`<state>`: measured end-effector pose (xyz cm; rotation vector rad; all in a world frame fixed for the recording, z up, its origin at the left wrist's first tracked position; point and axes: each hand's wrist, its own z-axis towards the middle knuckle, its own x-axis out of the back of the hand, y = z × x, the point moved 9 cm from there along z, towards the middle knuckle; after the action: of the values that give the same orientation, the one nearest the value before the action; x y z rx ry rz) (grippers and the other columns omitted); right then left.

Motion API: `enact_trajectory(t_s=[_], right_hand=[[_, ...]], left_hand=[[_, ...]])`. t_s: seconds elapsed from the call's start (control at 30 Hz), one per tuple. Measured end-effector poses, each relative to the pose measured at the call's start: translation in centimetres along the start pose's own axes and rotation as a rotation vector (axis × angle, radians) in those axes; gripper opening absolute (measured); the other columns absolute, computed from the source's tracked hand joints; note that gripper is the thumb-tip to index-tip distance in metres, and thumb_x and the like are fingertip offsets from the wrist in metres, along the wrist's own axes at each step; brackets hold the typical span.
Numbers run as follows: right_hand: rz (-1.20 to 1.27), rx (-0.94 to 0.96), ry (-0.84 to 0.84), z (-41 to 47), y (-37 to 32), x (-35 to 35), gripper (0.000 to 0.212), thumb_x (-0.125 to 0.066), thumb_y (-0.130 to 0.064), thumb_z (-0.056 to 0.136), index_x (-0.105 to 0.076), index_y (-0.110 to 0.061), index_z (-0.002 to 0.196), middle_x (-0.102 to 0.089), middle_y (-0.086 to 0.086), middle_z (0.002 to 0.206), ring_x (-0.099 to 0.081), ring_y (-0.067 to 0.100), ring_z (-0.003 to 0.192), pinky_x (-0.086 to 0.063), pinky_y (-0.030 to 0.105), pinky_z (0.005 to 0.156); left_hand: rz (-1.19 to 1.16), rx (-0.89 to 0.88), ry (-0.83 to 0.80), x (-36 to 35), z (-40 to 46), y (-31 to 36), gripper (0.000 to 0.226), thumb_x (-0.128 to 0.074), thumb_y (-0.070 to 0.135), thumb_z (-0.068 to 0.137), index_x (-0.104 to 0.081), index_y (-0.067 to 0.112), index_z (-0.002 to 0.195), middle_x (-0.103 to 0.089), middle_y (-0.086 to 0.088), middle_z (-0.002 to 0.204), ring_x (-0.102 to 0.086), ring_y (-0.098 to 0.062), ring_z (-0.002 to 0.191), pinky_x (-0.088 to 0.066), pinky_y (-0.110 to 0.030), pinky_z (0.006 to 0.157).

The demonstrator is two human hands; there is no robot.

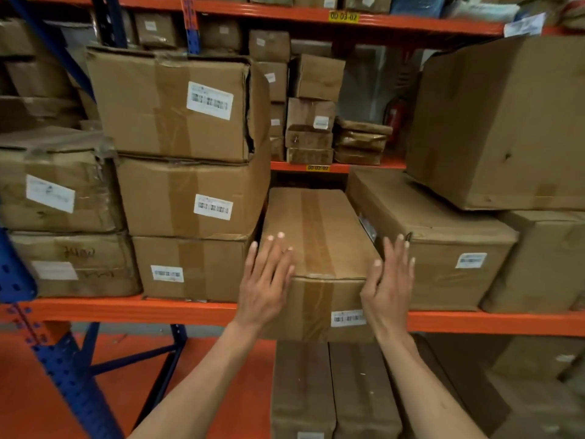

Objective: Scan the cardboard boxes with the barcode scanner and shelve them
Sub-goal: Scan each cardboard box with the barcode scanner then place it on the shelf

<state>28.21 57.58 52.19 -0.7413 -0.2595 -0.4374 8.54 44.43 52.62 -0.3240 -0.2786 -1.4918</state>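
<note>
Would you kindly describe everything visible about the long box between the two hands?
The long box is plain brown cardboard, sealed lengthwise with brown tape, with a white barcode label on its near end. It lies flat, end-on, in a gap between stacked boxes, its near end overhanging the orange shelf beam. The left hand rests on its top corner; the right hand is at its right edge.

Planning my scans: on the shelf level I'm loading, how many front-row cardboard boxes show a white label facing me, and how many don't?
Cardboard boxes with a white label showing: 7
Cardboard boxes with no label showing: 2
Total: 9
</note>
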Motion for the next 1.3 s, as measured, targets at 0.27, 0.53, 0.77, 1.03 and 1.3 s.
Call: enact_trajectory(t_s=[0.27,0.53,0.77,1.03,1.3], right_hand=[[-0.339,0.424,-0.038,-5.3,-0.7,-5.8,0.071,-0.039,-0.035,0.102,-0.014,-0.005,0.161,-0.013,0.019,0.167,-0.001,0.032,0.158,-0.004,0.062,0.124],[-0.394,0.423,-0.121,-1.8,0.6,-9.3,0.072,-0.039,-0.037,0.104,-0.008,-0.007,0.162,-0.011,0.021,0.169,0.002,0.033,0.158,-0.005,0.062,0.125],[-0.484,0.344,-0.236,-1.0,1.0,-10.8,0.07,-0.037,-0.039,0.105,-0.015,-0.005,0.162,-0.006,0.02,0.17,0.003,0.035,0.158,-0.002,0.059,0.125],[-0.518,0.257,-0.387,-0.8,0.9,-10.8,0.075,-0.03,-0.044,0.105,0.006,-0.01,0.162,0.009,0.016,0.171,0.015,0.031,0.157,0.003,0.055,0.126],[-0.211,0.132,-0.549,-6.7,2.4,-4.2,0.08,-0.051,-0.04,0.101,-0.014,-0.007,0.163,-0.005,0.009,0.172,-0.001,0.021,0.159,-0.001,0.037,0.128]], left_hand=[[0.271,-0.138,-0.13,-3.8,-2.7,0.3,0.067,-0.035,0.043,0.102,-0.03,-0.002,0.15,-0.039,-0.026,0.152,-0.032,-0.038,0.145,-0.012,-0.05,0.125],[0.259,-0.106,-0.254,-8.2,-0.8,-2.3,0.062,-0.034,0.043,0.103,-0.034,0.0,0.147,-0.038,-0.019,0.143,-0.038,-0.035,0.134,-0.016,-0.049,0.124],[0.252,-0.087,-0.284,-9.5,-0.2,-3.3,0.061,-0.033,0.043,0.104,-0.041,-0.001,0.145,-0.045,-0.021,0.14,-0.04,-0.036,0.132,-0.02,-0.051,0.122],[0.204,-0.044,-0.322,-9.7,0.0,-3.2,0.063,-0.03,0.042,0.105,-0.035,-0.003,0.149,-0.043,-0.023,0.145,-0.035,-0.037,0.139,-0.016,-0.051,0.124],[-0.046,0.132,-0.445,-6.8,-4.7,0.4,0.077,-0.05,0.042,0.097,-0.025,-0.004,0.153,-0.018,-0.026,0.162,-0.013,-0.037,0.153,-0.019,-0.055,0.122]])
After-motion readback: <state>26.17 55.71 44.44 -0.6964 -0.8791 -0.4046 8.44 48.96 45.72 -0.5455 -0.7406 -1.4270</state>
